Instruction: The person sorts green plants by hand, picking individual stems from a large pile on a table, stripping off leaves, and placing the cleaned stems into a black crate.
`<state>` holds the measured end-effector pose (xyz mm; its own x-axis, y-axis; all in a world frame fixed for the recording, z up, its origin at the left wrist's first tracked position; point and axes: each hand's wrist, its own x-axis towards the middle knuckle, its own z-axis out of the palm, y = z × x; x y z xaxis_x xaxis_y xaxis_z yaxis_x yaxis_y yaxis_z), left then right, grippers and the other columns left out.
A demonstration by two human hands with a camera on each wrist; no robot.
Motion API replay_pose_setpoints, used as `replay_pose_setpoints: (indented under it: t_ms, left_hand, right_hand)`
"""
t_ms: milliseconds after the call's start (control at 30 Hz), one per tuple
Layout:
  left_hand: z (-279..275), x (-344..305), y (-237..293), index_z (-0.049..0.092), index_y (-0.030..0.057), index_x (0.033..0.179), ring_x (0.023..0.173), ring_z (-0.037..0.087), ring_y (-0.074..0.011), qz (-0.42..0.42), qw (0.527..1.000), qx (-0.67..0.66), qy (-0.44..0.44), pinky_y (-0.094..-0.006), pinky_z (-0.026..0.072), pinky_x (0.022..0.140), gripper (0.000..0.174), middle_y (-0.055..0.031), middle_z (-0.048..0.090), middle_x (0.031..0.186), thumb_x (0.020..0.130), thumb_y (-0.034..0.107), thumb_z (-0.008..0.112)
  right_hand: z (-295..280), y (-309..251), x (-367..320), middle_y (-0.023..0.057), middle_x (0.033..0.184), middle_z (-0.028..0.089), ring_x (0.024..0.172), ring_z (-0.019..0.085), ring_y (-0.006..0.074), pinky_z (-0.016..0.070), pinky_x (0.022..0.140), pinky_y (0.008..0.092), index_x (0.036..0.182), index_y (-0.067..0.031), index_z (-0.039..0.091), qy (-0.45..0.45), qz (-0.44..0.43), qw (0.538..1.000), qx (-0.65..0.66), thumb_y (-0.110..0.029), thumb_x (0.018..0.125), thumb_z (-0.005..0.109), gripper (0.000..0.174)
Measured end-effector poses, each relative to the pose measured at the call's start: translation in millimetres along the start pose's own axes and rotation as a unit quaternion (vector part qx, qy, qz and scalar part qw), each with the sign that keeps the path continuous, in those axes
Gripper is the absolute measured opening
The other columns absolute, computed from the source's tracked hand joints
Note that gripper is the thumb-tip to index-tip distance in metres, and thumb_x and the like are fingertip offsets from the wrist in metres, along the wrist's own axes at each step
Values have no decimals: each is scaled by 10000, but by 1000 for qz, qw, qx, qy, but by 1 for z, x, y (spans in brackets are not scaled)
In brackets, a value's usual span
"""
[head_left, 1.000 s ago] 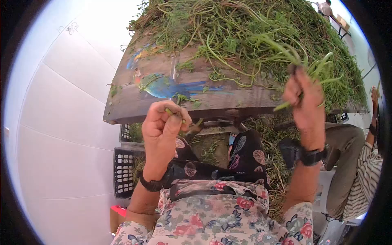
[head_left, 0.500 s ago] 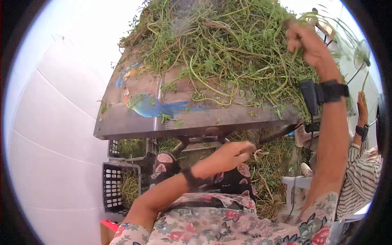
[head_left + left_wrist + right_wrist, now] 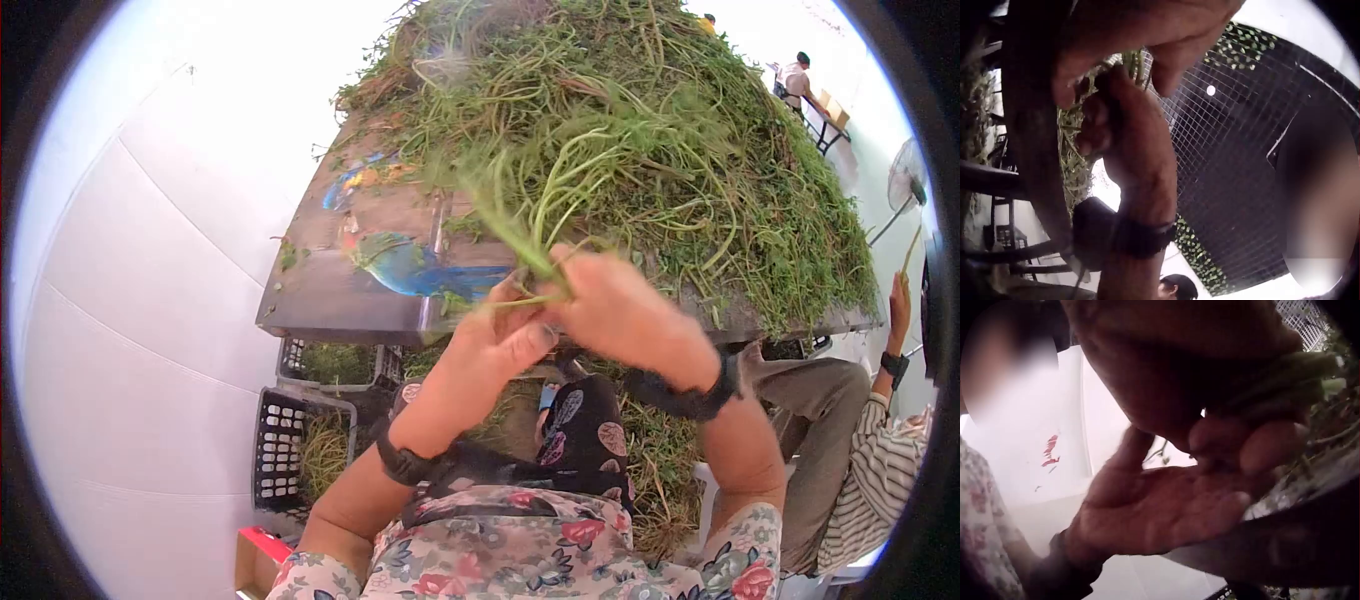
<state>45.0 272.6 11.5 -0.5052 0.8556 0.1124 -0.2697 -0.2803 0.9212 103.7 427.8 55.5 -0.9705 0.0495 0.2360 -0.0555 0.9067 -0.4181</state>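
A bunch of leafy green stems (image 3: 538,256) is gripped in my right hand (image 3: 625,315), its tops fanning out over the tabletop and blurred. Cut-looking stem ends (image 3: 1333,386) stick out of the fist in the right wrist view. My left hand (image 3: 470,370) meets the right at the table's near edge, thumb apart from the fingers. From the right wrist, the left palm (image 3: 1154,509) shows turned up with its fingers extended beneath the right hand. In the left wrist view, the left thumb and fingers spread above the right hand (image 3: 1141,147).
A big heap of green stems (image 3: 640,170) covers most of the dark table (image 3: 330,310), which has painted birds. Black crates (image 3: 280,450) with stems stand below at left. More stems litter the floor. Another person's hand (image 3: 900,305) holds a stem at right.
My right hand swung out to the far right with the bunch, then came back to the middle. The left hand dropped a small green piece, went low over the lap, then rose to the right hand.
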Motion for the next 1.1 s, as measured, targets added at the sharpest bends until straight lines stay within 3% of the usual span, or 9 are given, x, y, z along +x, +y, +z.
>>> replay_pose_setpoints:
  t_ms: [233, 433, 467, 633, 800, 867, 933, 1000, 1100]
  left_hand:
    - [-14, 0, -5, 477, 36, 1118, 1044, 535, -257, -74, 969, -223, 76, -396, 433, 909, 274, -68, 579, 968, 907, 210, 472]
    - [-26, 0, 20, 475, 54, 980, 597, 471, -127, -41, 965, -240, 93, -304, 432, 619, 191, 4, 451, 722, 921, 234, 447]
    - [-18, -2, 30, 468, 61, 972, 473, 303, -71, -54, 962, -221, 149, -237, 317, 485, 198, 36, 354, 646, 926, 251, 440]
    - [-10, -15, 37, 478, 85, 956, 441, 302, -47, -108, 972, -200, 63, -200, 251, 415, 207, 37, 375, 609, 905, 285, 482]
    - [-17, -36, 51, 473, 73, 940, 427, 301, -50, -93, 981, -161, 63, -200, 248, 385, 211, 28, 378, 604, 888, 276, 499]
    - [-37, -51, 57, 479, 78, 947, 415, 301, -55, -80, 985, -120, 94, -195, 252, 365, 233, 30, 369, 596, 875, 297, 517]
    - [-61, -64, 59, 482, 81, 965, 412, 302, -54, -48, 984, -135, 104, -192, 256, 362, 247, 35, 359, 592, 880, 312, 509]
    - [-79, -71, 61, 482, 82, 1004, 416, 306, -50, -17, 978, -161, 133, -182, 262, 366, 269, 45, 346, 595, 894, 327, 483]
    - [-78, -66, 61, 478, 83, 1019, 430, 311, -47, 11, 969, -179, 172, -182, 265, 378, 260, 47, 350, 607, 910, 318, 458]
  right_hand:
    - [34, -45, -23, 185, 719, 579, 683, 609, 319, 482, 526, 412, 956, 14, 463, -105, -11, 992, -72, -152, 796, 531, 240]
    - [2, -4, -25, 191, 776, 591, 727, 601, 349, 478, 635, 435, 1073, -44, 478, -14, -103, 987, 123, -181, 827, 502, 283]
    - [-6, 2, -21, 163, 820, 601, 726, 602, 294, 484, 620, 391, 1109, -46, 469, -26, -49, 986, 154, -161, 828, 493, 305]
    - [-28, 16, 6, 80, 968, 609, 733, 589, 142, 502, 602, 271, 1143, -34, 501, -125, 100, 939, 304, -110, 837, 458, 318]
    - [-54, 88, 39, 149, 955, 596, 808, 582, 210, 486, 695, 284, 1220, -67, 427, -14, -263, 964, -32, -150, 831, 517, 407]
    - [-84, 98, 37, 164, 1028, 570, 858, 588, 212, 497, 720, 276, 1213, -18, 407, 110, -144, 970, 163, -155, 837, 523, 417]
    - [-102, 117, 32, 157, 1068, 559, 896, 589, 223, 502, 744, 278, 1171, 21, 424, 164, 65, 831, 528, -188, 858, 520, 389]
    - [-115, 137, 27, 143, 1079, 561, 921, 587, 227, 504, 757, 282, 1143, 36, 434, 211, 110, 793, 560, -228, 881, 506, 378]
    - [-110, 142, 16, 130, 1063, 571, 897, 592, 228, 511, 729, 292, 1139, 1, 442, 121, 159, 854, 480, -295, 895, 489, 386]
